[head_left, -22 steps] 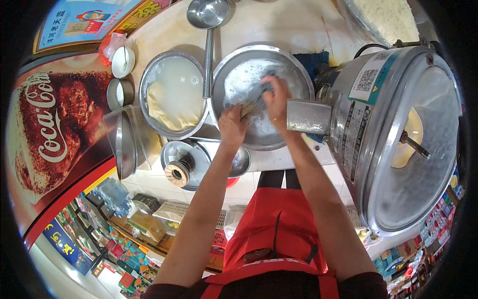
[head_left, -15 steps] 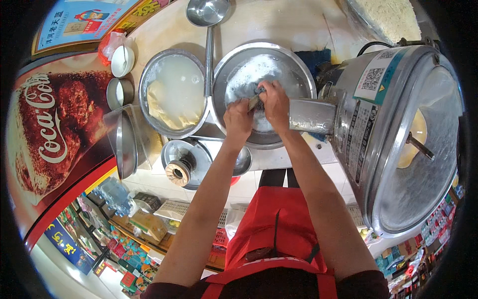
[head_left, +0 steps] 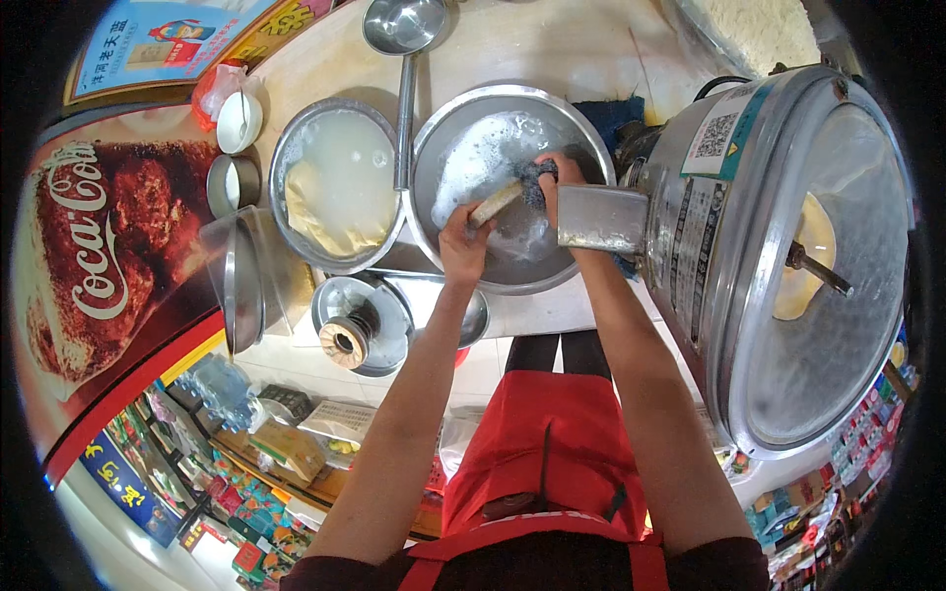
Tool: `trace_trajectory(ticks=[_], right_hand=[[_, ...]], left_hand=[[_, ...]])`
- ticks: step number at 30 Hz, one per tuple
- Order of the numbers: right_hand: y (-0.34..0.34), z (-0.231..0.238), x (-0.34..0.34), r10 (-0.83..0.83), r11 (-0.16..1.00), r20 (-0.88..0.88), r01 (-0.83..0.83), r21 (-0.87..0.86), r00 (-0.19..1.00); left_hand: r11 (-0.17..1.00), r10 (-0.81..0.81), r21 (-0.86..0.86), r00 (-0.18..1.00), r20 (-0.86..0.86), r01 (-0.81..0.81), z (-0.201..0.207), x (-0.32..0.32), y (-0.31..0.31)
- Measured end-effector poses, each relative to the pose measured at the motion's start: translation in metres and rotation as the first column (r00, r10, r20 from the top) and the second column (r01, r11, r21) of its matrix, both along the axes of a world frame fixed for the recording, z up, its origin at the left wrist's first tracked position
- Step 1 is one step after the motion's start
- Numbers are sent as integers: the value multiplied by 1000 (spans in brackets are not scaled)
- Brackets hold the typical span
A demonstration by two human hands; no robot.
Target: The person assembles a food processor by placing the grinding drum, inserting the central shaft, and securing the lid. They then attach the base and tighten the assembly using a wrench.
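Over a wide metal basin [head_left: 430,231] of soapy water [head_left: 473,163], my left hand [head_left: 463,241] is closed around one end of a short, pale, flat bar [head_left: 497,204]. What exactly the bar is does not show. In my right hand [head_left: 565,175] is a dark scouring pad [head_left: 535,184], its fingers bent round it. The pad meets or nearly meets the bar's far end. A metal chute [head_left: 603,219] partly hides my right hand and wrist.
The chute juts from a large metal machine [head_left: 705,236] on the right. A ladle [head_left: 406,118] lies between the basin and a bowl of cloudy water [head_left: 340,138] holding pale yellow dough [head_left: 330,217]. Nearer me stands a metal pan [head_left: 392,325].
My hands have moved apart. The right has shifted right and slightly up, the left slightly down, so more of the bar and the scouring pad shows.
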State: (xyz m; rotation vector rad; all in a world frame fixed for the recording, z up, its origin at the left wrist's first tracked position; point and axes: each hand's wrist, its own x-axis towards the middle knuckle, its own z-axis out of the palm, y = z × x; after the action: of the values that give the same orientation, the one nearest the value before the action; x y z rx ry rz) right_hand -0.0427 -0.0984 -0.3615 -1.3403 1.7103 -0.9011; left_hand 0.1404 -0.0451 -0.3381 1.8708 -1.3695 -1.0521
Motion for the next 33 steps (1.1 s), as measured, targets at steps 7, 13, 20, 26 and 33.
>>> trace_trajectory(ticks=[7,13,20,26,33], right_hand=[[39,50,43,3,968,-54,-16,-251,999],[14,-5,31,229,971,-398,-235,33,888],[17,20,12,26,981,-143,-53,-187,989],[22,38,57,177,975,-248,-204,-86,952],[-6,-12,11,247,967,-273,-253,12,930]], left_hand=[[941,-212,-167,897,387,294,32,2,-5],[904,-271,-171,835,479,392,33,12,0],[946,-274,-3,803,529,325,36,18,3],[920,-345,41,758,554,390,43,-4,-2],[926,-340,29,800,494,376,38,-17,-9]])
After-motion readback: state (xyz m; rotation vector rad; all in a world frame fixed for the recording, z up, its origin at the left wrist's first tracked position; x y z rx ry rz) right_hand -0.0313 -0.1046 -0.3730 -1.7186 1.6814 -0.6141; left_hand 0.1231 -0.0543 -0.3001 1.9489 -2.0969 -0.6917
